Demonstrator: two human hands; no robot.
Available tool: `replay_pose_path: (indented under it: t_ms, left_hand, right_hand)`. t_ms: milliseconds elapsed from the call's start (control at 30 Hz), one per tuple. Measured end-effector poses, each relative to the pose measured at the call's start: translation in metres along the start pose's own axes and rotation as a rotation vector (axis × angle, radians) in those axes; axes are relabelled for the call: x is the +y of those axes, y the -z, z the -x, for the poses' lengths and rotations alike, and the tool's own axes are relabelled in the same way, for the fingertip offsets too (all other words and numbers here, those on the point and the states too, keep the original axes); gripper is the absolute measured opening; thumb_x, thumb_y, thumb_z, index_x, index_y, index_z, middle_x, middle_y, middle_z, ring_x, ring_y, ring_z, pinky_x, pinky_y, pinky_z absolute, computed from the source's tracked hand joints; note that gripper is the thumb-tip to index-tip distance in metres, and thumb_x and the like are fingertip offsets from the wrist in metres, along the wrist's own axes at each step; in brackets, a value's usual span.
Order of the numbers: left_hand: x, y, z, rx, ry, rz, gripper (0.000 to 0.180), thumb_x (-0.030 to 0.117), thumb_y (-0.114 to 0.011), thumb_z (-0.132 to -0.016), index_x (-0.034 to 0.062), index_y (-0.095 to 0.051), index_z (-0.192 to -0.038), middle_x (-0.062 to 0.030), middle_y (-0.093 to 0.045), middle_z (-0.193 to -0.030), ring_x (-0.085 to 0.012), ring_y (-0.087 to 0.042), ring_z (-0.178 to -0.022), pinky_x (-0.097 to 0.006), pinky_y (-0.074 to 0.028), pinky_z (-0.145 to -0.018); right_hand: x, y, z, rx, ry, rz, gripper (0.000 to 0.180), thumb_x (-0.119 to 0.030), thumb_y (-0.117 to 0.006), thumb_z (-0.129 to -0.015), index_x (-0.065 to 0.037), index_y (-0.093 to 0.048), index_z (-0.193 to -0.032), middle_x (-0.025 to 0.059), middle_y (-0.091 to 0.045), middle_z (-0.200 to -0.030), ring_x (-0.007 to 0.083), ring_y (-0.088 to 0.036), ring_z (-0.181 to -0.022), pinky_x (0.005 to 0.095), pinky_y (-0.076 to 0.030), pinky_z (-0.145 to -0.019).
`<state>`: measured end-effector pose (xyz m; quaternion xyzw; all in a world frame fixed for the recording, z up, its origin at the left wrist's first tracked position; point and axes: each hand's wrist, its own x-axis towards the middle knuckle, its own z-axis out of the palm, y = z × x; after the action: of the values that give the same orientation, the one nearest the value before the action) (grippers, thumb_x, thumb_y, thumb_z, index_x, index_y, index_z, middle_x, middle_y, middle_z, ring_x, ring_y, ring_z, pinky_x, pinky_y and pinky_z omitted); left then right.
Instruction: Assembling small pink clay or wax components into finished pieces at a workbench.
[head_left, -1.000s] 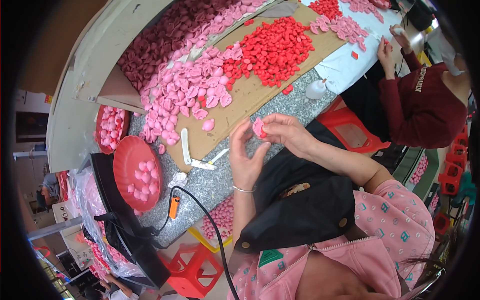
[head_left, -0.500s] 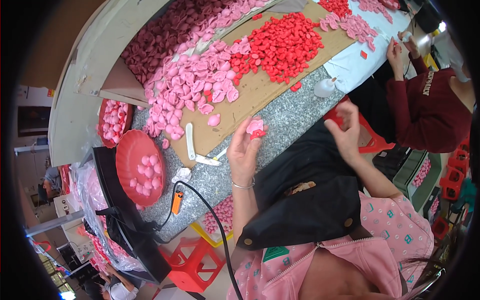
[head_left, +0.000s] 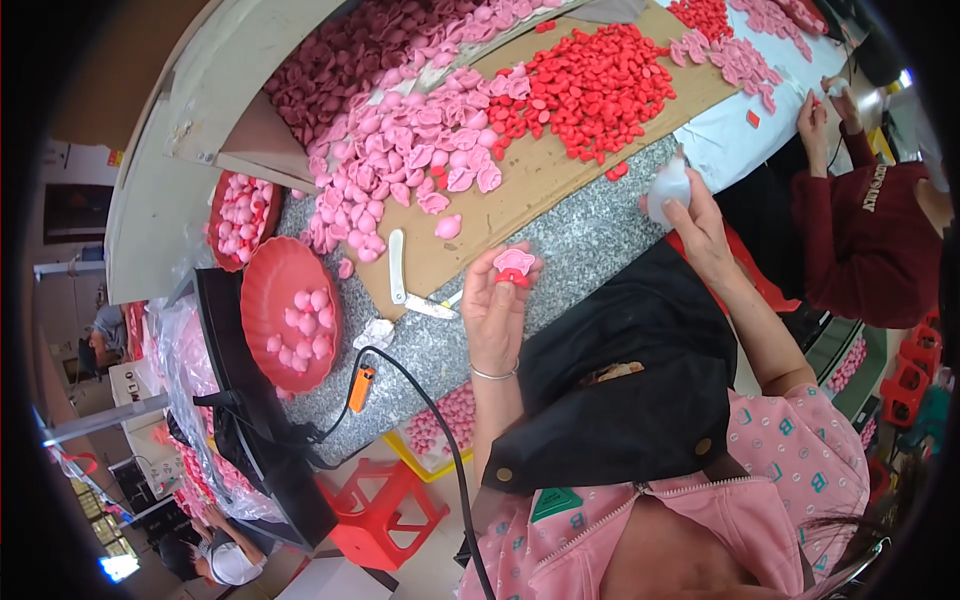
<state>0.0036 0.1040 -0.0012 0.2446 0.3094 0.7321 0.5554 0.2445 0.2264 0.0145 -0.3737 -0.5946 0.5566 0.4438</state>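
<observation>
Between the thumb and fingers of my left hand is a small pink shell-like plastic piece with a red part against its lower edge; whether the two are joined I cannot tell. My right hand grips a translucent white squeeze bottle with a narrow tip pointing up, over the right part of the granite tabletop. Beyond my left hand, a heap of pink pieces and a heap of red pieces lie on a brown board. One pink piece sits apart on the board.
A white-handled folding knife lies unfolded left of my left hand. Farther left are a red scalloped bowl of pink pieces, an orange lighter and a black cable. At the right sits a co-worker in a dark red top.
My right hand has closed around the squeeze bottle, which stood on the tabletop before, and lifted it. My left hand still holds the pink piece with the red part. The whole view has shifted slightly.
</observation>
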Motion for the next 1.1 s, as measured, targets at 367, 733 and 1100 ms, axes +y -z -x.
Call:
replay_pose_path:
  t_ms: [367,733,1100]
  left_hand:
    - [0.005,0.012,-0.002,0.023,-0.006,0.047,0.041,0.008,-0.057,-0.091,0.0021,-0.045,-0.129,-0.0193,-0.052,-0.125,-0.0224,-0.060,-0.101,-0.032,-0.050,-0.091]
    - [0.016,0.019,0.006,0.011,-0.011,0.058,0.043,0.008,-0.056,-0.091,-0.0011,-0.043,-0.130,-0.0190,-0.050,-0.128,-0.0219,-0.055,-0.110,-0.037,-0.045,-0.097]
    - [0.015,0.009,0.006,0.014,-0.020,0.045,0.043,0.011,-0.058,-0.091,-0.0008,-0.044,-0.130,-0.0185,-0.052,-0.125,-0.0224,-0.056,-0.109,-0.034,-0.048,-0.094]
  right_hand:
    - [-0.041,-0.049,-0.001,-0.336,-0.137,-0.110,0.054,-0.017,-0.063,-0.086,0.000,-0.039,-0.132,0.0076,-0.057,-0.100,0.0125,-0.058,-0.087,0.0275,-0.047,-0.076]
    - [-0.050,-0.070,0.000,-0.274,0.006,0.012,0.045,-0.006,-0.079,-0.067,-0.005,-0.050,-0.102,0.0083,-0.061,-0.099,0.0132,-0.059,-0.088,0.0275,-0.047,-0.077]
    - [-0.058,-0.070,-0.006,-0.341,0.252,0.110,0.036,-0.005,-0.072,-0.073,-0.002,-0.055,-0.104,0.0140,-0.062,-0.100,0.0208,-0.060,-0.090,0.0332,-0.047,-0.081]
